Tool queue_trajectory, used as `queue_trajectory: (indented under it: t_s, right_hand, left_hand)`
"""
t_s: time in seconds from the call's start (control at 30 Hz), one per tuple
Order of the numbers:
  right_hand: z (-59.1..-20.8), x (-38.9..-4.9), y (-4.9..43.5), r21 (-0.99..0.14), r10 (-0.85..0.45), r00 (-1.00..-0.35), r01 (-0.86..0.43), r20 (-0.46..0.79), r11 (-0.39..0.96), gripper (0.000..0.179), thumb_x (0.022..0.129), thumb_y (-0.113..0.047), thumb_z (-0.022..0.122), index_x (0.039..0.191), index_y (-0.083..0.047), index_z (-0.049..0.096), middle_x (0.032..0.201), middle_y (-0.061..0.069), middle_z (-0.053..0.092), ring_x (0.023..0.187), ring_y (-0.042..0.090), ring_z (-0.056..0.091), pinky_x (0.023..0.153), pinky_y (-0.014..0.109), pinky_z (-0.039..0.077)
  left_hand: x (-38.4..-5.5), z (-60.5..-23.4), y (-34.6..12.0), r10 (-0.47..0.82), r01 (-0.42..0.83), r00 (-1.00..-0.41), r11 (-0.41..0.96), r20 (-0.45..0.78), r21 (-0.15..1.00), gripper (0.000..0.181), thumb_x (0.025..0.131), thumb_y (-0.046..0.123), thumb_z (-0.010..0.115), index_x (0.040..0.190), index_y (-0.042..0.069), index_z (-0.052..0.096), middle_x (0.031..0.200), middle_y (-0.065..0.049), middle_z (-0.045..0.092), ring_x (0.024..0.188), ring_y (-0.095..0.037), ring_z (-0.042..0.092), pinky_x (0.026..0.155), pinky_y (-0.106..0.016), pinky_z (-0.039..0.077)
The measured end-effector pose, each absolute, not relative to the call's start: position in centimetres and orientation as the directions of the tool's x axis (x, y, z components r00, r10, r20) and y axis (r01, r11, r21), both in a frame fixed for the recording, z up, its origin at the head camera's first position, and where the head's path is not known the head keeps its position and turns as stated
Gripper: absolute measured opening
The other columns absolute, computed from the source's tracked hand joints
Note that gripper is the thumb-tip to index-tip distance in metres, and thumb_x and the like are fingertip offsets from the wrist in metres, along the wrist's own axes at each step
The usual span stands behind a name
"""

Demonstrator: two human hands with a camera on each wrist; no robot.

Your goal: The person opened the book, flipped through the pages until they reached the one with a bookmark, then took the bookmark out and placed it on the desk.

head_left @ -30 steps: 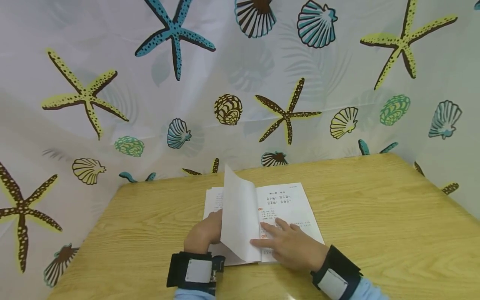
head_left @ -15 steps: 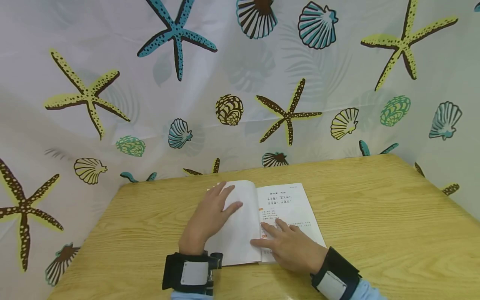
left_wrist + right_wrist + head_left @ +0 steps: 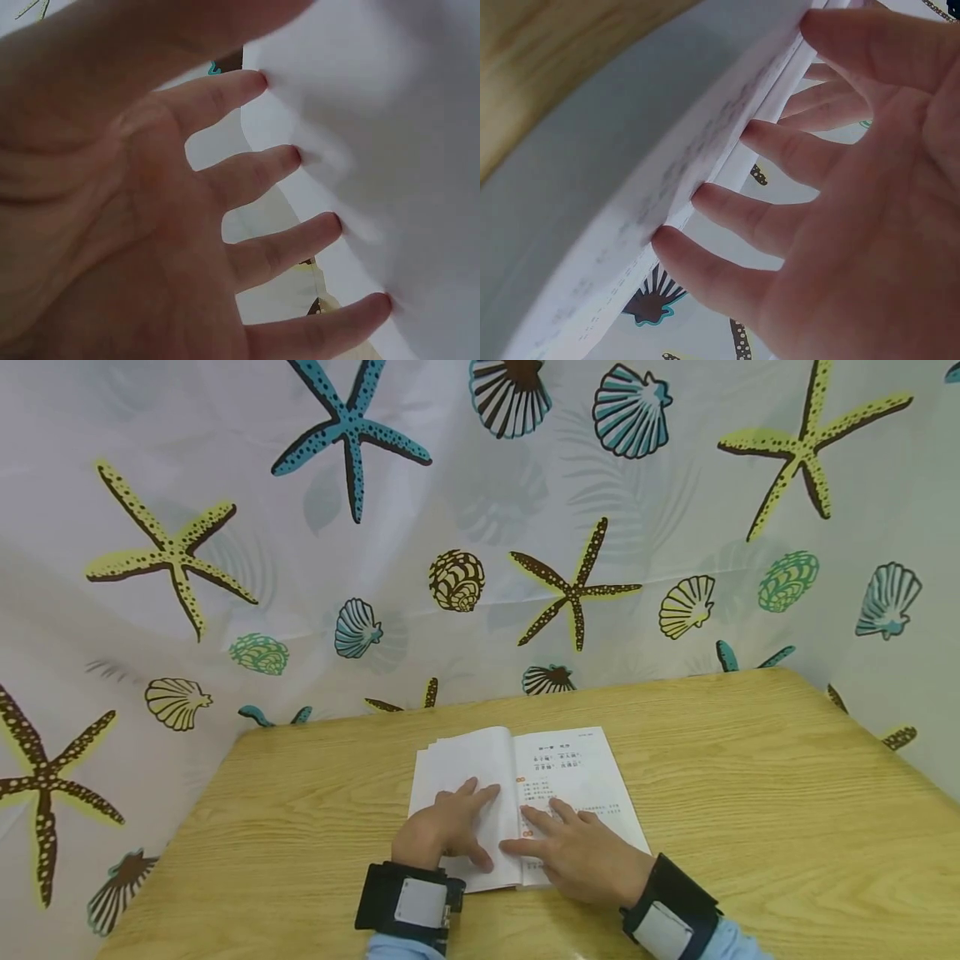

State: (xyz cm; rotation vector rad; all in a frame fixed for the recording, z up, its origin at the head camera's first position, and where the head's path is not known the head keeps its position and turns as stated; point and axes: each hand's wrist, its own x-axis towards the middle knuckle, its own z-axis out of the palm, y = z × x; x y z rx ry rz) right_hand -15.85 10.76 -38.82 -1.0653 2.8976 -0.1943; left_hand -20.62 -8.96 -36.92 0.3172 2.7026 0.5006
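An open book (image 3: 480,756) lies on the wooden table, its left page blank white and its right page printed with black text and small orange marks. My left hand (image 3: 444,827) rests on the blank page near the spine, fingers spread. In the left wrist view, the fingertips (image 3: 326,223) of that hand press on the white paper. Across the spine, my right hand (image 3: 588,856) lies over the lower part of the printed page. The right wrist view shows its fingertips (image 3: 705,196) touching the page. Neither hand grips anything.
The wooden table (image 3: 750,777) extends to both sides of the book. Behind it hangs a white curtain (image 3: 420,468) printed with starfish and shells. Each wrist wears a black strap (image 3: 667,902).
A page that stood raised at the spine now lies flat on the left side. My left hand came over it, then slid down toward the spine. My right hand stayed in place.
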Motion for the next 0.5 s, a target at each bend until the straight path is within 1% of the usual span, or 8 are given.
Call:
queue_trajectory:
  t_s: [0.2,0.3,0.37,0.5]
  right_hand:
    - [-38.6,-16.7,11.7,-0.163,-0.674,-0.738,-0.671,0.041,0.724,0.047,0.094,-0.010,0.069,0.136,-0.031,0.066,0.147,0.012,0.055,0.128,0.043,0.053,0.089,0.064,0.052]
    - [-38.5,-17.4,12.7,-0.196,-0.646,-0.762,-0.640,0.044,0.742,0.045,0.092,-0.008,0.071,0.133,-0.026,0.068,0.144,0.013,0.057,0.128,0.042,0.054,0.087,0.066,0.052]
    - [-38.4,-17.9,13.5,-0.208,-0.612,-0.790,-0.603,0.027,0.770,0.042,0.091,-0.007,0.072,0.130,-0.023,0.070,0.143,0.015,0.057,0.128,0.043,0.054,0.087,0.068,0.051]
    - [-37.9,-18.7,15.2,-0.217,-0.553,-0.833,-0.536,-0.022,0.816,0.041,0.088,-0.005,0.072,0.127,-0.018,0.072,0.141,0.019,0.057,0.128,0.047,0.052,0.092,0.065,0.050]
  left_hand:
    - [-20.7,-36.9,-9.0,0.276,0.139,-0.901,0.914,-0.334,0.380,0.095,0.070,0.015,0.094,0.152,0.020,0.048,0.162,-0.013,0.034,0.144,-0.048,0.032,0.106,-0.067,0.038]
    - [-20.6,-36.8,-9.0,0.265,0.125,-0.905,0.914,-0.333,0.387,0.094,0.069,0.014,0.095,0.152,0.020,0.049,0.162,-0.012,0.034,0.143,-0.047,0.034,0.106,-0.066,0.039]
    - [-20.5,-36.8,-9.0,0.258,0.118,-0.909,0.912,-0.326,0.393,0.094,0.068,0.012,0.095,0.151,0.020,0.050,0.161,-0.013,0.035,0.141,-0.047,0.036,0.104,-0.065,0.041]
    - [-20.4,-36.8,-8.9,0.243,0.102,-0.917,0.910,-0.317,0.403,0.095,0.066,0.010,0.096,0.150,0.020,0.052,0.160,-0.013,0.037,0.140,-0.048,0.036,0.103,-0.065,0.042]
